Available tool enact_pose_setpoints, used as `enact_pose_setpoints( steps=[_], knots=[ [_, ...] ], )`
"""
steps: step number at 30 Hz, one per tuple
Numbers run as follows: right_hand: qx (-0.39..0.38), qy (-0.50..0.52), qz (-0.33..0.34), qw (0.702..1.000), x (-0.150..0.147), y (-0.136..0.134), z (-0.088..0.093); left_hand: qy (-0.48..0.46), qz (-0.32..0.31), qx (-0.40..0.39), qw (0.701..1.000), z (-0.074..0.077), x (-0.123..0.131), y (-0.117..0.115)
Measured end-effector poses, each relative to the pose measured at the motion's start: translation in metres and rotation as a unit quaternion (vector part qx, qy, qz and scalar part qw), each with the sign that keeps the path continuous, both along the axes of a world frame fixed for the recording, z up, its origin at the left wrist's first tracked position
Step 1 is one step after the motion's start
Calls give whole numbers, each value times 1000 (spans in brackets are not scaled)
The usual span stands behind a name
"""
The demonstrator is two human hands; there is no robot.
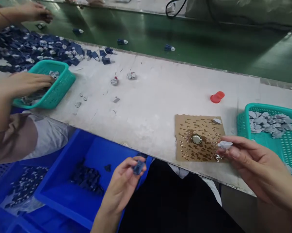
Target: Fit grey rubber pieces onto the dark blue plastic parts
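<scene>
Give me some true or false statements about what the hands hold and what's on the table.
1. The left hand holds a blue part. True.
2. The right hand is empty. False: it pinches a grey part.
3. A bottle cap lies on the cardboard. True.
4. The red lid sits in the right basket. False: it lies on the table.
</scene>
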State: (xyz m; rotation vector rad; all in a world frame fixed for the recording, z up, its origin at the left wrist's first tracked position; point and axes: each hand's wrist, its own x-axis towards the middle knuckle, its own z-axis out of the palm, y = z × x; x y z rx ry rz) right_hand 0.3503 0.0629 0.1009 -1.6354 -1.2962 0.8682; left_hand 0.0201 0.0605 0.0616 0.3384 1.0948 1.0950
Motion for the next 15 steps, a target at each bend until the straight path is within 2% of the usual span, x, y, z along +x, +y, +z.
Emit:
enact_pose_setpoints(
  steps=[3, 7, 11, 15],
  knots=[
    [31, -123, -1, 992, -5, 3, -6, -143, -70, 19, 987, 7, 36, 18],
    [123, -298, 3, 947, -15, 15, -17, -245, -143, 36, 958, 3, 70, 35],
    [165, -366, 67, 913, -20, 27, -27, -279, -151, 40, 948, -1, 82, 40],
    [170, -375, 84, 907, -22, 27, -27, -303, -147, 18, 941, -1, 84, 38]
  ],
)
